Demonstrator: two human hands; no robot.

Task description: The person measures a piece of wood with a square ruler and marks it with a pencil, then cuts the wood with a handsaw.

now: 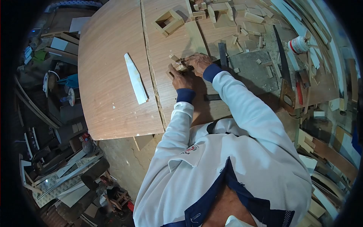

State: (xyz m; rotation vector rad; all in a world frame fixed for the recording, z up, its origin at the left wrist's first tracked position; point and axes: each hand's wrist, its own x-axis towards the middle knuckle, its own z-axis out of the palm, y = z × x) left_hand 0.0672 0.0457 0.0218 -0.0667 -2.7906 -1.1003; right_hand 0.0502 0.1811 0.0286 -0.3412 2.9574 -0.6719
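Note:
Over the wooden table (109,94), my left hand (182,80) and my right hand (199,62) are close together. Both are closed around small wooden pieces (180,68), which the fingers partly cover. A short light block end (173,56) sticks out just beyond my fingertips. Beyond my hands a flat wooden strip (196,37) lies on the table. An open rectangular wooden box (168,22) stands at the far side. To the right of my right hand is a dark metal bar (222,53).
A pointed white piece (136,78) lies left of a long table seam. At right are a handsaw (287,92), a red-handled tool (299,94), a string spool (298,45) and several wood offcuts (254,27). Stacked boards (329,151) stand beyond the right edge.

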